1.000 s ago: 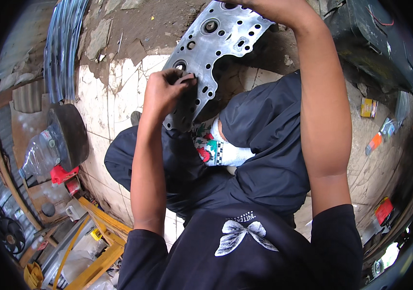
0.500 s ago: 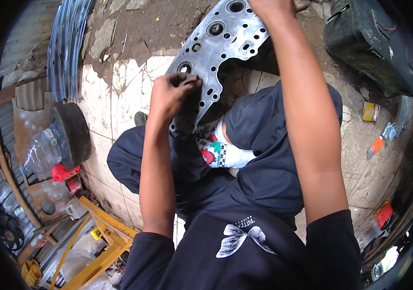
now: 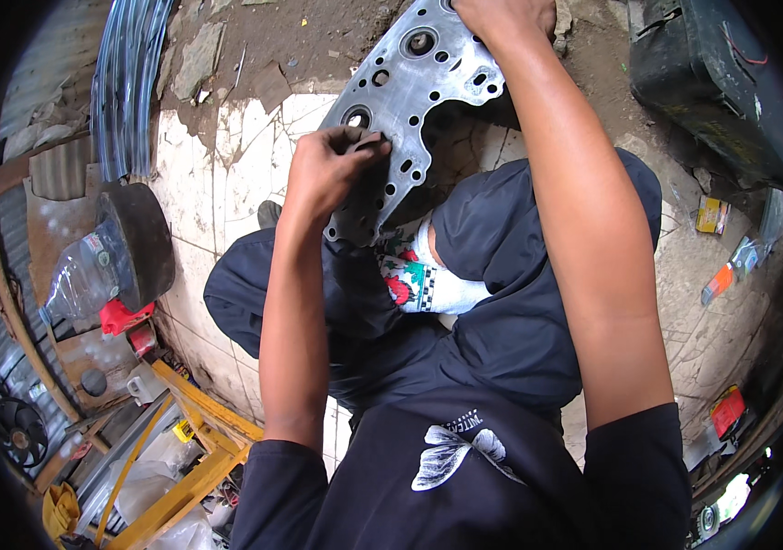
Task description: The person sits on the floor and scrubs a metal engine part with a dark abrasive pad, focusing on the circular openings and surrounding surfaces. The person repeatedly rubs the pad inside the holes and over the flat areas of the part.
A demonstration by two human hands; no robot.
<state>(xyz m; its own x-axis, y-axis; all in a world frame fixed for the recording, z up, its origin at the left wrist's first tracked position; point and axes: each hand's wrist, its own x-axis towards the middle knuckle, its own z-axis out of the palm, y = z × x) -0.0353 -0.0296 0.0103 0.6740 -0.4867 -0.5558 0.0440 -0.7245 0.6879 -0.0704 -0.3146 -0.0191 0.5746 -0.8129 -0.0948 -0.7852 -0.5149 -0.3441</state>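
Note:
A grey metal cylinder head (image 3: 407, 119), its flat machined face full of round ports and bolt holes, stands tilted in front of my knees. The top of the picture cuts off its far end. My left hand (image 3: 336, 165) lies at its near left part beside a port, fingers bent and pressed together. The fingertips are dark, and whatever they pinch cannot be made out. Farther up, my right hand (image 3: 509, 20) grips the right edge of the cylinder head near its far end. Some of its fingers are hidden.
On the left are a clear plastic bottle (image 3: 89, 275), a dark round block (image 3: 137, 243) and a yellow wooden frame (image 3: 194, 477). A black case (image 3: 717, 92) stands at the far right, near a small yellow box (image 3: 711, 215). Cracked pale tiles (image 3: 190, 275) cover the floor.
The cylinder head sits slightly higher in the picture. My right hand has shifted a little up and left along its edge; my left hand has barely moved.

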